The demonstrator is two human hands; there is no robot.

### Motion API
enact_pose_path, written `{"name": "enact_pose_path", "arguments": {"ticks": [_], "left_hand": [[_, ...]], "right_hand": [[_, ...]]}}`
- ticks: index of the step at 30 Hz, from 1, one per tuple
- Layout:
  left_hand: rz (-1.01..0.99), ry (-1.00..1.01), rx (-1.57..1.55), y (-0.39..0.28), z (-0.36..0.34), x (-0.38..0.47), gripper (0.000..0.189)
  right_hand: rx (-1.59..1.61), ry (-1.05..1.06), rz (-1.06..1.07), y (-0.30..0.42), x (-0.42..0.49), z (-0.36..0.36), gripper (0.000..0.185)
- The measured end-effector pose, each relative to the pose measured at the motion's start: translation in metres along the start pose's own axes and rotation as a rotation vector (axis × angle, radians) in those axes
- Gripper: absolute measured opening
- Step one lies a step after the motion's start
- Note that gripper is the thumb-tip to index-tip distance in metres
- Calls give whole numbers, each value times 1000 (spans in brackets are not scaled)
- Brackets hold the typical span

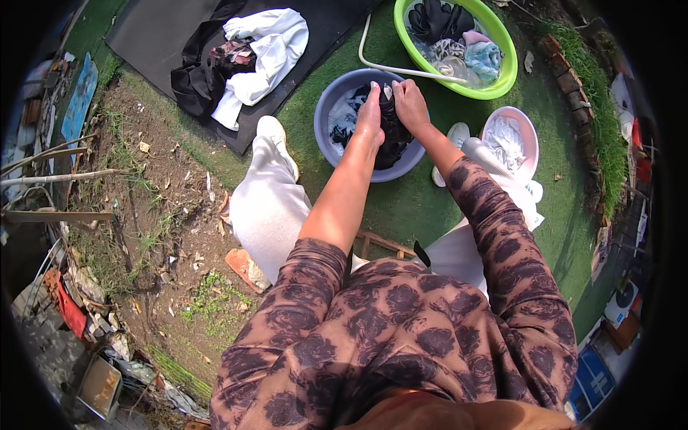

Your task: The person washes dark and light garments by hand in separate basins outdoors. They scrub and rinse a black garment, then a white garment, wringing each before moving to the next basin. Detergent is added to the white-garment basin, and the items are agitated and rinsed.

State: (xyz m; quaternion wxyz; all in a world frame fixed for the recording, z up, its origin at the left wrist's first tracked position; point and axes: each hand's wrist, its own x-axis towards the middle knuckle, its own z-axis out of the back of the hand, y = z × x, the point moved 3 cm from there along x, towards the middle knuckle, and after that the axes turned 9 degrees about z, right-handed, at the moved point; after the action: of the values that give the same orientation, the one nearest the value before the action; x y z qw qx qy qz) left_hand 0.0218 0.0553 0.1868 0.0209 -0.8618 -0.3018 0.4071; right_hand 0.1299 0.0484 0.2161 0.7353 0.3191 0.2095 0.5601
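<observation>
A dark wet garment (393,126) is gripped between my left hand (370,114) and my right hand (410,106), held over a blue-grey plastic basin (321,126). Both hands sit side by side with thumbs near each other at the top of the cloth. Its lower part hangs into the basin, where soapy water (339,114) and more dark fabric show. Part of the cloth is hidden behind my left wrist.
A lime-green tub (508,64) of soaking clothes stands far right, with a white hose (371,54) over its rim. The pink basin (532,134) holds white cloth. Black and white garments (269,54) lie on a black mat (156,37). Brick edging (570,86) borders the green turf.
</observation>
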Motion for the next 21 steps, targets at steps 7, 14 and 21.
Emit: {"name": "enact_pose_path", "arguments": {"ticks": [7,14,21], "left_hand": [[-87,359,195,-68,-77,-73,86],[407,-205,227,-15,-31,-62,99],[150,48,162,-16,-11,-23,42]], "right_hand": [[163,-9,598,78,-10,76,59],[248,-190,206,29,4,41,19],[510,17,-3,71,-43,30,38]]}}
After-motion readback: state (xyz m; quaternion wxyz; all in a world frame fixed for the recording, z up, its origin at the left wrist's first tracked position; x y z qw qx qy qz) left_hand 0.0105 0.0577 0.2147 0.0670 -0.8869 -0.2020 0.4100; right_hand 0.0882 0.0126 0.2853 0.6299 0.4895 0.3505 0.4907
